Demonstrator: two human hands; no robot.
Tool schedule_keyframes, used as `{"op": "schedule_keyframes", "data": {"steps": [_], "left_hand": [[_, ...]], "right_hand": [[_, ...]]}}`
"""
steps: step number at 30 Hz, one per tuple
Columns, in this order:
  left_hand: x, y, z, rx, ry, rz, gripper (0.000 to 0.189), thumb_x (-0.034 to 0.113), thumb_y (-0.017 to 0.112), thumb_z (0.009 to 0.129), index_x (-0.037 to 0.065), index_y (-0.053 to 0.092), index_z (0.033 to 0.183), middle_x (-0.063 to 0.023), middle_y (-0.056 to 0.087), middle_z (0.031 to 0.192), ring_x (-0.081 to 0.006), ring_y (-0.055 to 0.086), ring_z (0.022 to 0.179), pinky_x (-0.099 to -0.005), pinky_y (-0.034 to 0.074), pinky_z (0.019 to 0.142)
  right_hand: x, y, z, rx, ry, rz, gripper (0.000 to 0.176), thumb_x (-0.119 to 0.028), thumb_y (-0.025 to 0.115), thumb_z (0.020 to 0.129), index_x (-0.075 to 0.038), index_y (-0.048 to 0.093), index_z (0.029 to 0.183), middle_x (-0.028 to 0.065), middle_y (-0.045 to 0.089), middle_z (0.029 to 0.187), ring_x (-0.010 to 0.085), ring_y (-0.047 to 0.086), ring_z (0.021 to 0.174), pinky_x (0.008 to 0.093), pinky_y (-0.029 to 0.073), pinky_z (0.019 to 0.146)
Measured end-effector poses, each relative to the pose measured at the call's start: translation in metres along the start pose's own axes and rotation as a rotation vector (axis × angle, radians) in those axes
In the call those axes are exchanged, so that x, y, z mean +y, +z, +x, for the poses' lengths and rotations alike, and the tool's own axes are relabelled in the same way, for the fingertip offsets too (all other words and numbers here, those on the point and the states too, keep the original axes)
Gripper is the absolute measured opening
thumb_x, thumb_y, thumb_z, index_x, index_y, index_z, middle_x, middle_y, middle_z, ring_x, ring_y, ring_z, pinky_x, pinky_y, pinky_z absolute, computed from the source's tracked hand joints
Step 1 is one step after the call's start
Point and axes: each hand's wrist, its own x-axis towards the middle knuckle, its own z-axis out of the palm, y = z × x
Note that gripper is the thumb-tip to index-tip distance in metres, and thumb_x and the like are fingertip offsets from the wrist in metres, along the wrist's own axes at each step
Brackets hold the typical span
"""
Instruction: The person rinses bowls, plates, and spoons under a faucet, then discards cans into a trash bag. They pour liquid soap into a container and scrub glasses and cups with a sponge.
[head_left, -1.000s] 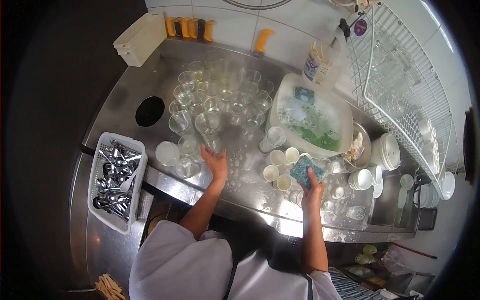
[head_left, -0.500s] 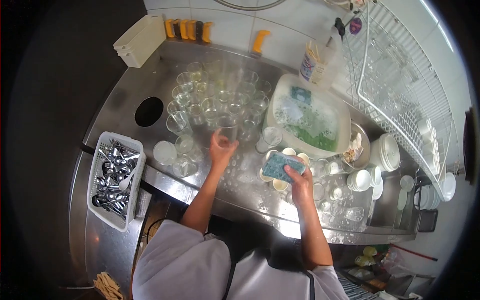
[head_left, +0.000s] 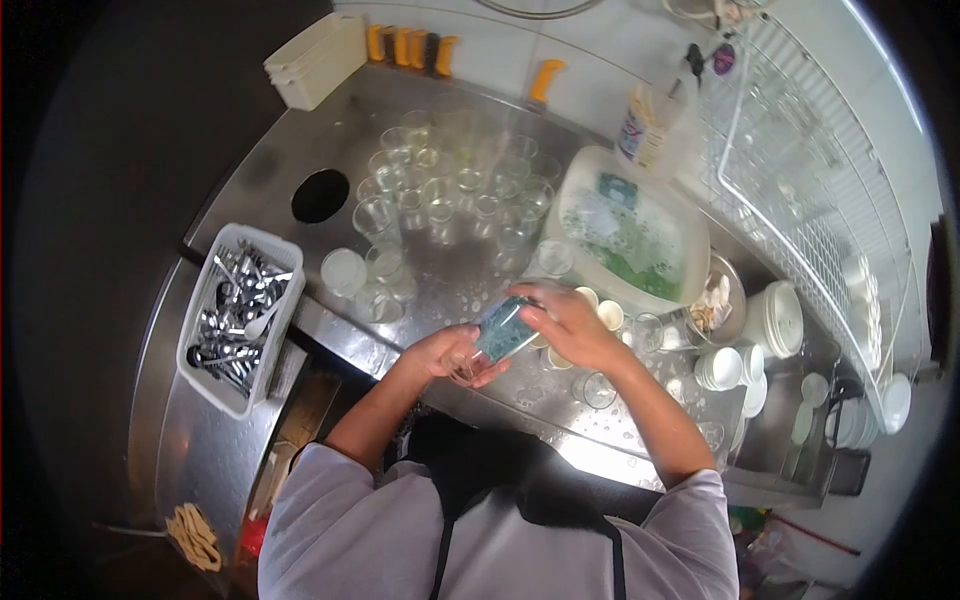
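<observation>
My left hand [head_left: 447, 353] grips a clear drinking glass [head_left: 466, 368] close to my body, above the front edge of the steel counter [head_left: 300, 160]. My right hand [head_left: 568, 325] holds a blue-green sponge [head_left: 503, 329] and presses it against the glass's mouth. Most of the glass is hidden by my fingers and the sponge. Behind my hands stands a cluster of several clear glasses [head_left: 450, 190], and small white cups [head_left: 610, 314] sit by my right hand.
A white tub of soapy green water [head_left: 628, 235] sits right of the glasses. A cutlery basket [head_left: 238, 315] is at the left edge, a round hole [head_left: 320, 195] in the counter, stacked white dishes [head_left: 775, 318] and a wire rack [head_left: 800, 170] at right, a soap bottle [head_left: 650, 125] behind.
My left hand lifted a glass from the cluster and drew it toward me. My right hand brought the sponge left onto the glass. The view shifted slightly.
</observation>
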Motion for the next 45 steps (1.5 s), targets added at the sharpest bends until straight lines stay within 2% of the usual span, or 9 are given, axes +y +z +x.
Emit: {"op": "schedule_keyframes", "data": {"steps": [6,11,15,20,25,32,35,38,45], "left_hand": [[0.018,0.063,-0.007,0.222,0.285,0.807,0.075,0.02,0.084,0.076,0.003,0.052,0.141,-0.0171,0.066,0.115,-0.0248,0.069,0.093,-0.0387,0.058,0.081],[0.012,0.103,0.001,0.721,0.462,2.297,0.085,0.03,0.091,0.069,0.009,0.054,0.142,-0.016,0.065,0.127,-0.0218,0.067,0.11,-0.0328,0.052,0.095],[0.017,0.077,-0.005,0.67,0.405,1.842,0.088,0.028,0.092,0.064,0.01,0.055,0.141,-0.0171,0.064,0.13,-0.03,0.066,0.115,-0.037,0.051,0.099],[0.026,0.036,-0.029,0.486,0.297,1.596,0.091,0.027,0.093,0.059,0.006,0.055,0.14,-0.0178,0.065,0.128,-0.037,0.063,0.118,-0.0428,0.05,0.102],[0.001,0.016,-0.01,0.784,0.552,1.978,0.089,0.027,0.092,0.061,0.006,0.054,0.138,-0.0183,0.064,0.128,-0.0392,0.061,0.119,-0.0463,0.049,0.102],[-0.006,-0.043,0.041,0.964,0.618,1.318,0.08,0.022,0.088,0.068,0.004,0.053,0.137,-0.0197,0.062,0.13,-0.039,0.059,0.121,-0.0443,0.047,0.105],[-0.009,-0.079,0.057,0.897,0.692,1.457,0.073,0.016,0.084,0.072,0.005,0.054,0.138,-0.0184,0.063,0.13,-0.0382,0.059,0.123,-0.0456,0.046,0.106],[0.016,-0.079,0.022,0.986,0.642,2.293,0.068,0.011,0.08,0.076,0.008,0.056,0.139,-0.0162,0.062,0.133,-0.0368,0.057,0.126,-0.0441,0.045,0.107],[0.161,0.001,-0.034,1.955,0.687,1.928,0.089,0.031,0.089,0.068,0.009,0.048,0.145,-0.0236,0.049,0.142,-0.0393,0.056,0.126,-0.0514,0.044,0.105]], "right_hand": [[-0.015,0.005,-0.013,-0.456,0.103,-0.083,0.053,-0.046,0.062,0.099,0.0,0.065,0.126,0.0195,0.07,0.115,0.033,0.067,0.107,0.0437,0.051,0.093],[0.025,0.039,0.001,-0.026,0.612,0.773,0.049,-0.045,0.068,0.095,-0.001,0.069,0.117,0.0135,0.07,0.114,0.0211,0.067,0.106,0.0402,0.052,0.09],[0.033,0.063,0.009,0.151,0.481,0.509,0.045,-0.041,0.075,0.09,0.0,0.07,0.109,0.0117,0.071,0.109,0.0168,0.068,0.098,0.0387,0.054,0.083],[0.013,0.087,-0.005,0.025,-0.113,-0.232,0.039,-0.034,0.078,0.081,-0.005,0.07,0.106,0.0227,0.068,0.104,0.0432,0.068,0.096,0.0481,0.053,0.087],[0.06,0.096,0.014,0.066,0.282,-0.004,0.049,-0.036,0.082,0.077,-0.002,0.066,0.109,0.0224,0.069,0.095,0.036,0.069,0.092,0.0417,0.053,0.084],[0.072,0.062,-0.012,0.585,0.313,0.128,0.042,-0.022,0.089,0.076,-0.002,0.063,0.102,0.0093,0.068,0.097,0.019,0.064,0.094,0.0332,0.05,0.084],[0.081,0.055,-0.037,0.655,0.36,0.134,0.039,-0.021,0.088,0.077,-0.002,0.063,0.1,0.0083,0.067,0.098,0.0177,0.063,0.092,0.0314,0.05,0.083],[0.094,0.06,-0.057,0.703,0.36,0.157,0.037,-0.018,0.088,0.078,-0.003,0.062,0.1,0.007,0.066,0.098,0.0159,0.062,0.091,0.0298,0.05,0.082],[0.065,0.07,-0.083,0.775,0.52,0.495,0.032,-0.008,0.084,0.081,-0.004,0.06,0.102,0.0039,0.063,0.096,0.0123,0.06,0.087,0.0277,0.049,0.075]]}}
